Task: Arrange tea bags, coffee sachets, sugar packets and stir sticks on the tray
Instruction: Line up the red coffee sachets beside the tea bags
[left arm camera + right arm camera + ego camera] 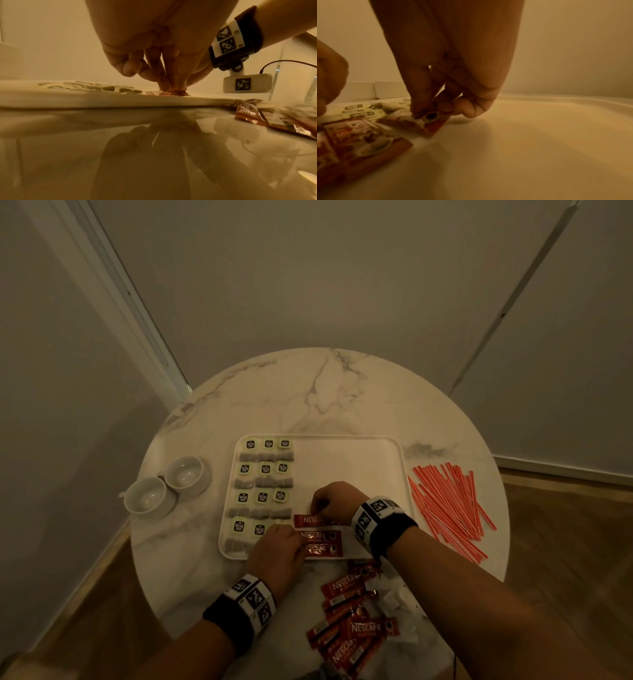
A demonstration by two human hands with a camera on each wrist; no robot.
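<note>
A white tray (359,460) sits on a round marble table (342,392). Tea bags (263,474) fill its left part in rows. Three red coffee sachets lie side by side at the tray's front middle. My right hand (329,501) pinches the right end of the farthest sachet (313,520); in the right wrist view its fingertips (419,112) clamp that sachet (426,125) against the tray floor (539,135). My left hand (277,546) lies over the left ends of the nearer sachets (322,537), with its bunched fingertips (164,86) gripping one sachet (173,93).
Loose coffee sachets (349,621) and white sugar packets (397,601) are heaped at the table's front edge. Red stir sticks (448,505) are spread to the right of the tray. Two white cups (147,496) (186,474) stand to its left. The tray's right half is bare.
</note>
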